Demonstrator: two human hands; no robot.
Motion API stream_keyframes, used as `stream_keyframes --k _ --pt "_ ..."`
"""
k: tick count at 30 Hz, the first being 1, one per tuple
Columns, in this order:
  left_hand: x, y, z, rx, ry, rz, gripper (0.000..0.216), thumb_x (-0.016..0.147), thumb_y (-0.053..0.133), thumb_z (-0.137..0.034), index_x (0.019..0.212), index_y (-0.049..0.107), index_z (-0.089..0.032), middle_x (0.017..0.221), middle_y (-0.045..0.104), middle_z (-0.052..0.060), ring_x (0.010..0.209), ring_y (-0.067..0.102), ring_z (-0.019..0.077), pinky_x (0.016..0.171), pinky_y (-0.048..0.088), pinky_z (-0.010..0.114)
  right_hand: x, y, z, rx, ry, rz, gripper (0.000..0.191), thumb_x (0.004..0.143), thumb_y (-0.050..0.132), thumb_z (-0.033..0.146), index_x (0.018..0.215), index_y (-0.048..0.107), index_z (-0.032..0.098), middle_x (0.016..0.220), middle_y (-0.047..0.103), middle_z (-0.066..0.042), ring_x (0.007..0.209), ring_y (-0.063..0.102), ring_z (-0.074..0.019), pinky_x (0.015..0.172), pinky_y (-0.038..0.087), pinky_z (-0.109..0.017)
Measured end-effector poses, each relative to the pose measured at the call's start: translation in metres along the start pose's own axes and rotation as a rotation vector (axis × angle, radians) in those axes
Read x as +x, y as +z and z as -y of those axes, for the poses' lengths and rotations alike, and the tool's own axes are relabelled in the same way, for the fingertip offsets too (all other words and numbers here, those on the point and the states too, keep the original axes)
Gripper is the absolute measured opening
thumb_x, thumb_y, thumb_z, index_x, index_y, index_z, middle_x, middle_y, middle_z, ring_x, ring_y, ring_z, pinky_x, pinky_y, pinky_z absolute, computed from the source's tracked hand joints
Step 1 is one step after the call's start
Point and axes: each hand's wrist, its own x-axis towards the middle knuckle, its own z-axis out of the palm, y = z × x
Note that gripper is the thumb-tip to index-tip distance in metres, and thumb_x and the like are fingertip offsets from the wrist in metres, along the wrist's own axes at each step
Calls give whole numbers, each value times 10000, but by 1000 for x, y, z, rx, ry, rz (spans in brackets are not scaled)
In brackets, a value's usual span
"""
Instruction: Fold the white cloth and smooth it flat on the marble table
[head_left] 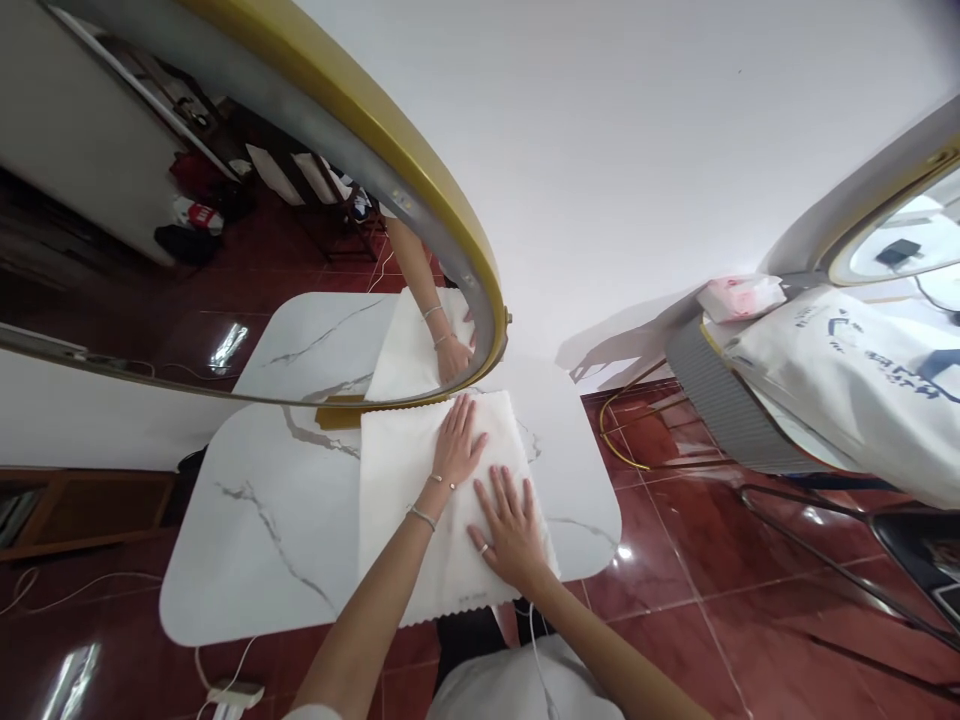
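Observation:
A white cloth (pixel 405 500) with a scalloped near edge lies spread on a white marble-patterned table (pixel 255 520). My left hand (pixel 459 445) rests flat on the far part of the cloth, fingers stretched toward the mirror, with bracelets on the wrist. My right hand (pixel 511 525) lies flat on the cloth's right side, fingers spread, a ring on one finger. Neither hand holds anything.
A large gold-framed mirror (pixel 420 170) leans at the table's far edge and reflects the table, the cloth and an arm. A second table (pixel 705 390) at the right carries a white printed bag (pixel 847 380) and a pink packet (pixel 739 297). Red tiled floor (pixel 675 560) lies around, with cables.

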Motion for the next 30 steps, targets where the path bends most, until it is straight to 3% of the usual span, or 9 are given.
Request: stream_keyframes --k 9,12,15,19,22,25,30 --pt "-49 -36 77 15 78 -37 626 954 389 -324 1503 184 -103 1538 305 159 1453 201 251 1164 240 465 17 17 75 65 -10 3 695 953 352 492 1533 113 191 1577 149 -139 1460 102 -317 1146 19 -567" --pt "-59 -46 107 20 75 -43 606 950 399 -334 1493 230 -123 1536 312 154 1446 222 261 1157 250 478 30 25 104 77 -8 10 705 952 351 506 1533 109 189 1577 140 -151 1457 112 -327 1142 26 -570" --pt "-62 -47 120 23 99 -27 528 957 333 -234 1474 288 -139 1529 332 142 1444 231 247 1161 230 491 39 30 121 63 12 11 713 944 362 528 1533 103 221 1579 136 -148 1456 117 -332 1137 50 -573" --pt "-49 -34 97 -39 208 46 550 919 260 -93 1466 312 -135 1525 350 117 1454 204 205 1174 222 450 34 34 118 -1 59 11 693 945 376 514 1530 104 263 1581 153 -123 1459 124 -306 1141 96 -553" --pt "-34 -22 61 -64 194 34 527 938 395 -265 1456 348 -177 1564 253 132 1465 153 262 1173 193 499 20 32 100 -59 101 18 688 941 403 494 1528 120 272 1583 150 -115 1459 126 -307 1140 124 -552" --pt "-22 -12 34 -85 224 51 593 909 480 -437 1439 381 -189 1562 254 143 1459 164 294 1172 174 525 7 29 79 -105 132 20 679 945 404 484 1527 123 274 1588 135 -106 1460 120 -307 1138 143 -554" --pt "-20 -11 35 -113 264 50 589 927 450 -430 1443 365 -160 1550 284 145 1460 176 245 1188 169 448 7 26 72 -122 141 19 692 941 400 519 1526 104 298 1598 80 -88 1461 114 -307 1136 144 -566"
